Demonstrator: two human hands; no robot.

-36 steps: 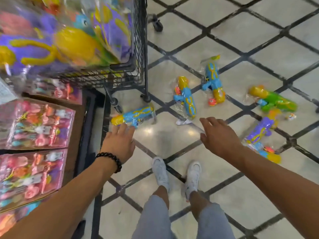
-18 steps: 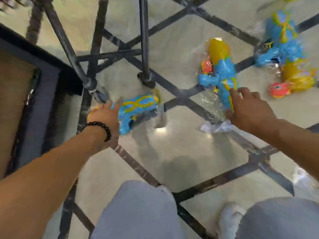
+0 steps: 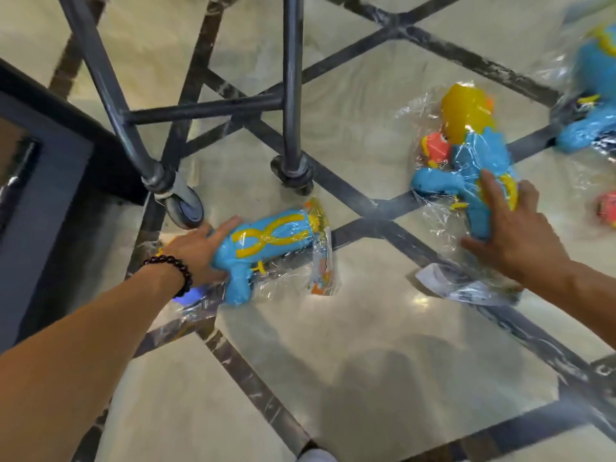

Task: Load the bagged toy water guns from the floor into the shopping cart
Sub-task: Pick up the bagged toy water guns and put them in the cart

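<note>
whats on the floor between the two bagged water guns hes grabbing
Only bare tiled floor with dark inlay stripes separates the left bagged water gun from the right one, as the head view shows.

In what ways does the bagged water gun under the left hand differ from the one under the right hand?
The left water gun lies lengthwise across the view, beside the cart wheel; the right water gun points away, farther from the cart. The right one shows a big yellow tank and an orange part; on the left one yellow shows mainly as a looping pattern. The left hand and right hand each rest on one. Both are blue and in clear bags.
</note>
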